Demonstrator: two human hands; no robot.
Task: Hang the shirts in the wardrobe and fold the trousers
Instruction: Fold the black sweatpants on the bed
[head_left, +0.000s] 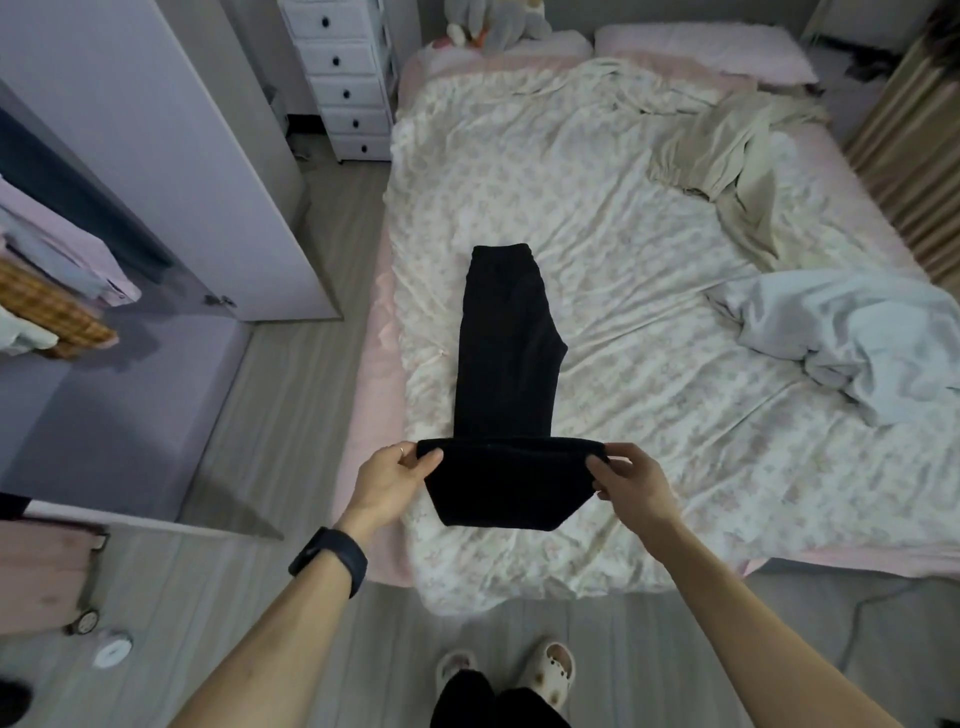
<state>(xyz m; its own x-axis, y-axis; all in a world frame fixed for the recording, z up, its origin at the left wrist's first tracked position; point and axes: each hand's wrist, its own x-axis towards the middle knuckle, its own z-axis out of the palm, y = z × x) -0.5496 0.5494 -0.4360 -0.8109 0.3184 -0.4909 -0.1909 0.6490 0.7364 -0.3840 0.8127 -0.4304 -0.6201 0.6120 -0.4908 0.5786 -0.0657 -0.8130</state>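
Note:
Black trousers (506, 358) lie lengthwise on the bed (623, 218), legs laid together, waistband at the far end. Their near leg end is lifted off the quilt and hangs as a dark flap. My left hand (395, 480) pinches the left corner of that lifted edge. My right hand (626, 480) pinches the right corner. A beige garment (727, 161) lies crumpled at the far right of the bed. A pale blue garment (852, 338) is bunched at the right side. The open wardrobe (62, 244) stands at the left with clothes hanging inside.
A white drawer chest (343, 78) stands beyond the wardrobe door (171, 130). A grey plush toy (498, 23) and a pink pillow (701, 47) sit at the bed's head. My slippered feet (504, 670) stand on the wood floor at the bed's foot.

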